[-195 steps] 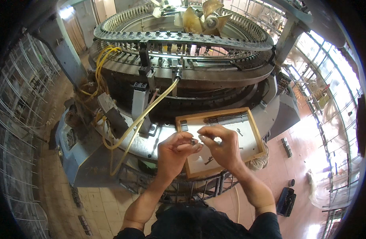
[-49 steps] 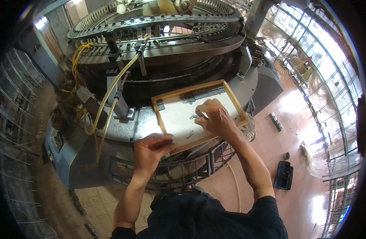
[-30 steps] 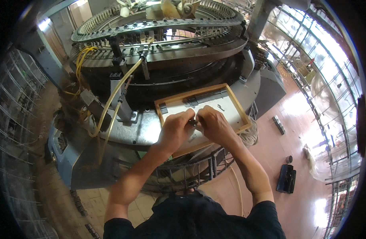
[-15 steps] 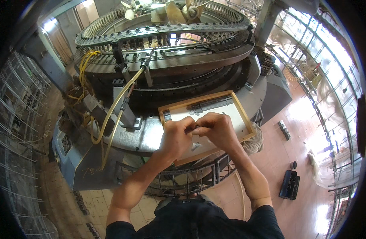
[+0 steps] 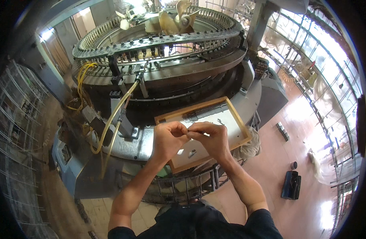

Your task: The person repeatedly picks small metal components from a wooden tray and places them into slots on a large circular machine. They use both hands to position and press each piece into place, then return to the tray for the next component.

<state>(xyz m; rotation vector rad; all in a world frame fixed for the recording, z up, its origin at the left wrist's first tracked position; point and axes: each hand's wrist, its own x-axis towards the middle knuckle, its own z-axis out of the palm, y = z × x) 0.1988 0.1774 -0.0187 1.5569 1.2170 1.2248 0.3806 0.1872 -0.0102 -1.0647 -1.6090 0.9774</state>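
My left hand [image 5: 167, 139] and my right hand [image 5: 212, 137] meet fingertip to fingertip above a shallow wooden-framed tray [image 5: 242, 126] with a white bottom. Both are closed in a pinch, around something small and dark that is too tiny to name. Inside the tray, a row of dark metal pieces [image 5: 206, 112] lies along the far side. A small grey metal piece [image 5: 192, 153] rests on the white bottom below my hands. My hands and wrists hide the middle of the tray.
A large circular knitting machine [image 5: 159, 85] stands behind the tray. Yellow hoses [image 5: 107, 129] run down at its left. On the floor at right are a black open case [image 5: 291, 185], a small round container [image 5: 294, 165] and a dark metal block [image 5: 282, 131]. Wire racks [image 5: 322, 59] flank both sides.
The view has shifted slightly, so the machine and tray sit a little differently. My hands stay pinched together over the tray, with the fingers slightly rearranged.
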